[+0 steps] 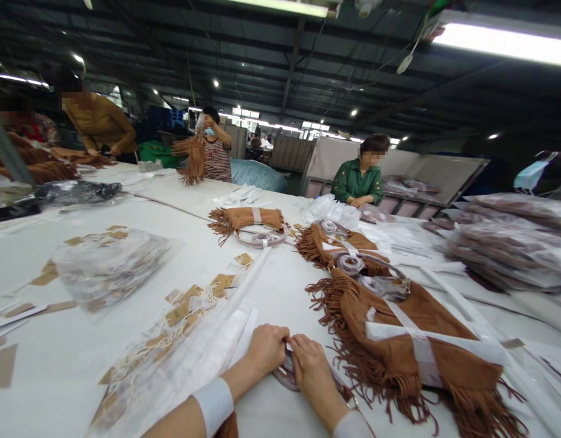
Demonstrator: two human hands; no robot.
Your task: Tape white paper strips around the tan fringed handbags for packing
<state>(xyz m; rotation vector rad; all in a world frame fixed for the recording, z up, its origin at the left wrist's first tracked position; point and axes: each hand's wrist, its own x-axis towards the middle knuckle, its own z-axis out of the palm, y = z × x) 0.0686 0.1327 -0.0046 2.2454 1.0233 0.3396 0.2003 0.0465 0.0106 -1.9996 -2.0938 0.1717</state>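
Near the bottom centre, my left hand (268,348) and my right hand (311,367) meet over a coiled, wrapped strap (287,372) with a metal ring at its right end. Both hands have curled fingers pressed on the coil. A piece of brown fringe (228,426) shows below my left forearm. To the right lies a large brown fringed bag (449,316) with a clear band around it and white paper under the band. Behind it is another fringed bag (324,243) with a coiled strap on top.
Farther back lies a banded brown bag (248,217). Tan tags with white strings (184,307) and a plastic bag of tags (109,267) are at left. Wrapped bags are stacked (513,240) at right. Several people stand around the white table (171,234), one holding up a fringed bag (196,159).
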